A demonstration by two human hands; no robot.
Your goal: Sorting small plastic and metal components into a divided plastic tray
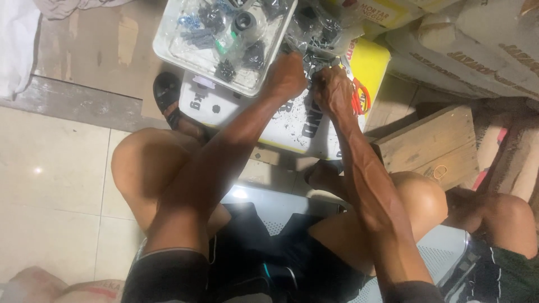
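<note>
Both forearms reached forward; the left hand (286,76) and right hand (332,90) had fingers curled on small dark screws (312,63), just beside a clear plastic tray (168,47) holding bagged black fittings (224,70).

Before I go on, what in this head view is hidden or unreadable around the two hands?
- Fingertips of the left hand and right hand: curled away, so each grip is unclear.
- Small dark parts between the hands: too small and blurred to identify.
- Clear tray: far end cut off by the top edge.
- Orange-handled tool: partly hidden behind the right hand.
</note>
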